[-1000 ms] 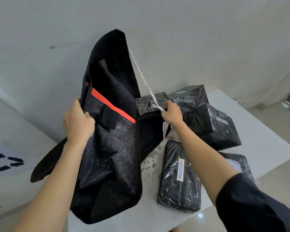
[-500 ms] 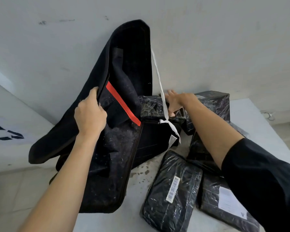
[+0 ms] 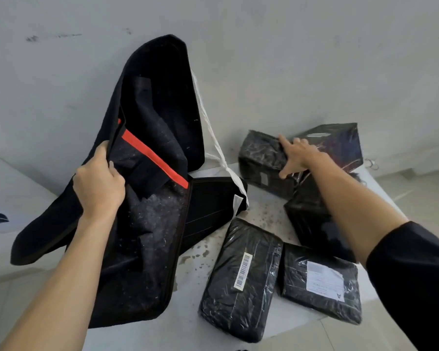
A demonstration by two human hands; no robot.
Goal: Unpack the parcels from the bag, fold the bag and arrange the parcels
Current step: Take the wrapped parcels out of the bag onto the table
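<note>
— Where is the bag (image 3: 147,224) now, and who holds it?

— I see it on the left part of the white counter (image 3: 259,214), standing open and leaning to the wall. My left hand (image 3: 99,183) is closed on its front edge, the fingers curled over the fabric, thumb outside. An orange stripe (image 3: 155,158) runs across the inside, and a white strap (image 3: 213,140) hangs down from the back edge to the counter.

— And the right hand?

— My right hand (image 3: 299,155) is spread, fingers apart, lying flat on top of the far parcel (image 3: 261,158). It grips nothing as far as I can tell; it only touches the top.

— How many parcels are out?

— I count five, all wrapped in black plastic. Behind the far parcel is a second one (image 3: 340,143) against the wall. In front of them is the middle parcel (image 3: 312,219), partly hidden by my forearm. Near me lie two flat ones side by side, touching: the barcode parcel (image 3: 238,282) and the label parcel (image 3: 322,282). I cannot tell if something is inside the bag.
</note>
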